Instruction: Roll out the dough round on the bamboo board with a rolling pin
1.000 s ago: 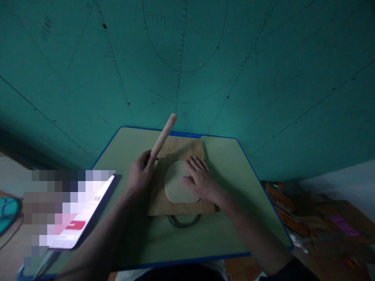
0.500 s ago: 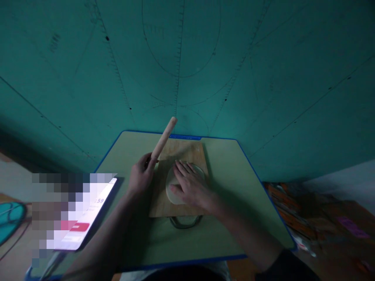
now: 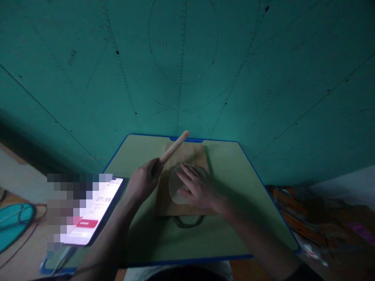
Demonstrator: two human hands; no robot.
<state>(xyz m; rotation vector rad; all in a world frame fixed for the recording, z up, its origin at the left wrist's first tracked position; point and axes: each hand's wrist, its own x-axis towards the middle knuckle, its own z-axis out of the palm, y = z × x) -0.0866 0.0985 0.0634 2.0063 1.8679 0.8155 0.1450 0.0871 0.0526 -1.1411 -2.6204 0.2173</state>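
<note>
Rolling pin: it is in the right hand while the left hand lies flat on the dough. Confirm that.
Not quite. The head view shows the rolling pin in the left hand, and the right hand flat on the dough.

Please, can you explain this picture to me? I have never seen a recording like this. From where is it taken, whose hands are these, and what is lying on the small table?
The picture comes from a camera worn on a person's head, looking forward and down, so both arms you see belong to that person. No machine is involved.

The left hand grips a wooden rolling pin, whose far end points up and away. The right hand lies flat, fingers spread, on a pale round sheet of dough. The dough lies on a wooden board, which rests on a small table with a blue edge.

At the left, a lit phone shows a timer. Behind the table is a green wall. The light is dim, so finer details are hard to see.
</note>
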